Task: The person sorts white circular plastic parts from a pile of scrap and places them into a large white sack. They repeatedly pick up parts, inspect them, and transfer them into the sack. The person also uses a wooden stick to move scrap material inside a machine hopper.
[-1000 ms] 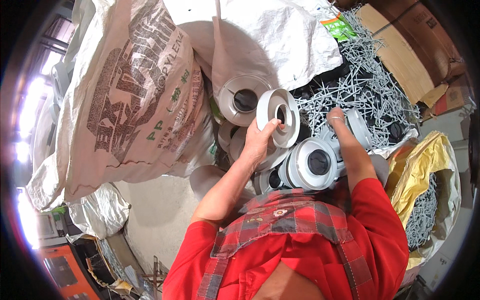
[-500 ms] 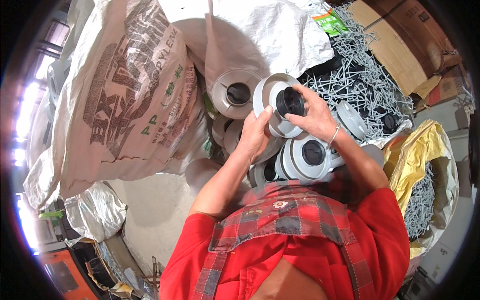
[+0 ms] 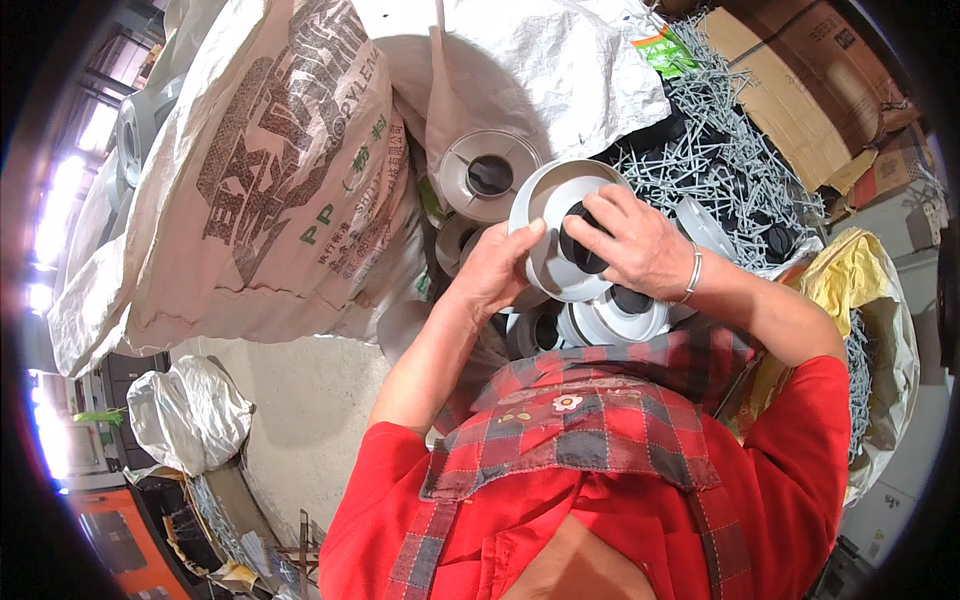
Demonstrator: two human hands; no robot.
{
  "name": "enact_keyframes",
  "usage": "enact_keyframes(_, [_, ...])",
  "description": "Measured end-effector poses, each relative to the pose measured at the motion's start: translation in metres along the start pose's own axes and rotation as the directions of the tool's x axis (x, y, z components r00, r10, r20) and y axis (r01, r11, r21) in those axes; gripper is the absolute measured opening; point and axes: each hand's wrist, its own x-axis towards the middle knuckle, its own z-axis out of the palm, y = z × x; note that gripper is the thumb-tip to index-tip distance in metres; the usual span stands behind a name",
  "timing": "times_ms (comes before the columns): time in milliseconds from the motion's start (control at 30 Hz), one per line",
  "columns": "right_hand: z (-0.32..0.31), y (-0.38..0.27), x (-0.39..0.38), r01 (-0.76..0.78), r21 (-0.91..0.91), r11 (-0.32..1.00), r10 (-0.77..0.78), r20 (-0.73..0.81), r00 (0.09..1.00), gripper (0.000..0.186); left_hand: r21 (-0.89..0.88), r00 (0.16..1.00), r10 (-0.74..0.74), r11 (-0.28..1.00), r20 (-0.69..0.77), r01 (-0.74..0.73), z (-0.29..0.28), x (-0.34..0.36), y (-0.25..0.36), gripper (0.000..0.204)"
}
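A round, light grey plastic part [image 3: 545,205] with a raised rim is held up in front of me. My left hand [image 3: 492,268] grips it at its left edge, thumb over the rim and fingers underneath. A black round cap [image 3: 583,262] sits at the part's centre. My right hand [image 3: 645,245] is closed over this cap with bent fingers and partly hides it. Beneath, a stack of similar grey parts [image 3: 590,325] lies against my checked apron. Another grey part [image 3: 465,160] with a black centre lies just beyond my left hand.
Thin grey screw-like pins [image 3: 730,130] and black caps [image 3: 778,240] are heaped at the right. A large white woven sack [image 3: 270,270] stands left. A cardboard box [image 3: 790,90] is far right; a yellow-and-white sack [image 3: 890,400] with more pins stands nearer.
My right hand has moved from holding the cap's side to covering its front with curled fingers. The grey part has shifted slightly nearer me, still in my left hand.
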Motion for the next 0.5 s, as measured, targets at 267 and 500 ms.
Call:
enact_keyframes(267, [0.001,-0.016,-0.006,-0.376,0.199,0.905,0.372,0.059,0.926,0.070,0.044,0.991,0.093,0.995,-0.096,-0.089,0.022,-0.007,-0.009,0.038])
enact_keyframes(500, [0.020,-0.015,-0.010,-0.570,0.562,0.600,0.669,0.039,0.742,0.068,0.302,0.940,0.342,0.896,-0.009,-0.324,0.027,-0.018,-0.029,0.031])
